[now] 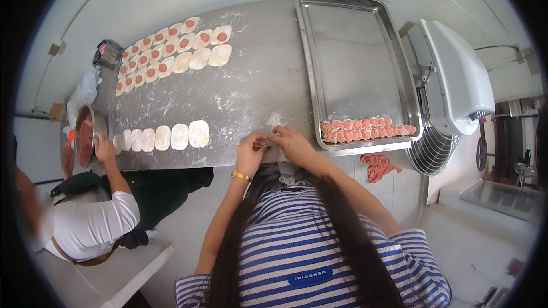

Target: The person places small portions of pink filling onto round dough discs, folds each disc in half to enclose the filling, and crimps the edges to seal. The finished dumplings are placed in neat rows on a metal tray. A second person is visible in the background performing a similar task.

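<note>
At the table's front edge, close to my body, my left hand [251, 154] and my right hand [289, 146] meet with their fingertips bent in. Both look closed, pinching; whatever sits between them is hidden or too small to name. Just beyond them lies a patch of flour [276, 119]. To the right, a large metal tray [313, 74] holds two rows of filled dumplings [365, 129] at its near end. At the left is a row of plain dough wrappers [180, 137]. Farther back, rows of wrappers [221, 37] carry dabs of pink filling, a few of them bare.
At left a co-worker in a white top [94, 217] reaches to a metal bowl of pink filling [98, 125]. A metal pot [112, 57] stands at the table's far left corner. Right of the tray stands a white mixer [451, 74] with a wire guard. A reddish cloth [379, 167] shows below the tray.
</note>
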`<state>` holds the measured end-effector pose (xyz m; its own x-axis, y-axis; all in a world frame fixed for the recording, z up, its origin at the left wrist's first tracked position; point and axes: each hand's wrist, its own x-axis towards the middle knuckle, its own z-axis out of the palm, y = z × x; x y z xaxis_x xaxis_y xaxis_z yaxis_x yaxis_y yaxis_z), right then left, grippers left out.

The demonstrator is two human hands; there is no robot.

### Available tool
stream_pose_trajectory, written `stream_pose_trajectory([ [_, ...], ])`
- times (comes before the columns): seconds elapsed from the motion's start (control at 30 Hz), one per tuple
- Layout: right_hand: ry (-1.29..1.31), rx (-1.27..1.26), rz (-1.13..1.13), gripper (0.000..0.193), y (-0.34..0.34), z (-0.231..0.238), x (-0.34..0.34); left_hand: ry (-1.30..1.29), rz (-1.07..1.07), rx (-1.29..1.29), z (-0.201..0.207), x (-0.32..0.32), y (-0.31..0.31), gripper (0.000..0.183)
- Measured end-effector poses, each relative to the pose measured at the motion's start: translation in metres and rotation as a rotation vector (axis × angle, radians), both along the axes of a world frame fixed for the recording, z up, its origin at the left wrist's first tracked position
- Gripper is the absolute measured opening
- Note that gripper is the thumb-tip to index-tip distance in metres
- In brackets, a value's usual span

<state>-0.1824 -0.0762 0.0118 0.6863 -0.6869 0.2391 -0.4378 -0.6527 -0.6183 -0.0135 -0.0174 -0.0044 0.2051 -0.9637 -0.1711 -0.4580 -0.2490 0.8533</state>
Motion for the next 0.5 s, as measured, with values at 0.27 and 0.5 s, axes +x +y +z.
stream_pose_trajectory([
  [0.27,-0.253,0.278,-0.234,0.027,-0.039,0.048,-0.074,0.094,0.074,-0.061,0.006,0.027,0.007,0.023],
  [0.5,0.026,0.082,-0.757,0.031,-0.099,0.047,-0.281,0.116,0.06,-0.019,-0.002,0.032,0.022,0.021],
])
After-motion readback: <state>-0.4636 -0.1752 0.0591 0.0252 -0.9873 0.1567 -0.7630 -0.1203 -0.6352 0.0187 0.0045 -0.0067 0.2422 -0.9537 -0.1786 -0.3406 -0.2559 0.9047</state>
